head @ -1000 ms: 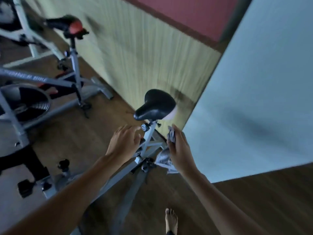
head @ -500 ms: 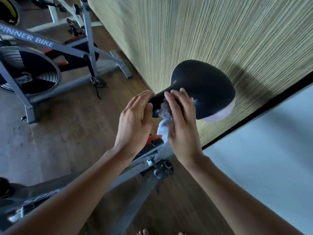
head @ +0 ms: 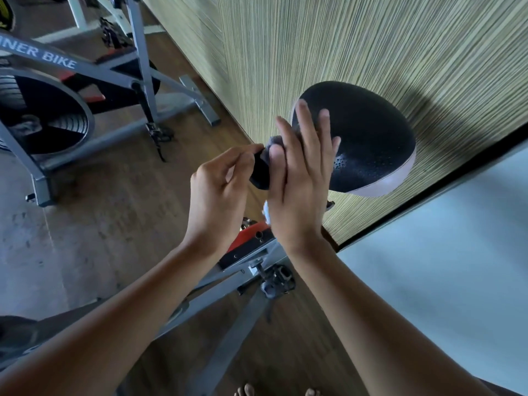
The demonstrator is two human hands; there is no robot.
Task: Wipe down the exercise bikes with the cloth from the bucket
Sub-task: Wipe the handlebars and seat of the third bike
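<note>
Fingers (head: 303, 124) of right hand (head: 300, 192) straight and flat, pressing grey cloth (head: 275, 142) against narrow front of black saddle (head: 368, 138). Left hand (head: 217, 195) fingers curled, thumb and forefinger pinching saddle nose just beside cloth. Second bike (head: 85, 72) stands well apart at left on wooden floor (head: 114, 212).

At the centre of the frame the right hand (head: 300, 178) presses a cloth (head: 275, 140) with flat fingers against the black saddle (head: 368, 138). The left hand (head: 220, 195) pinches the saddle's narrow front end. At upper left a second bike (head: 85, 68) stands on the wooden floor (head: 114, 212), beside the striped wall (head: 343, 38).
</note>
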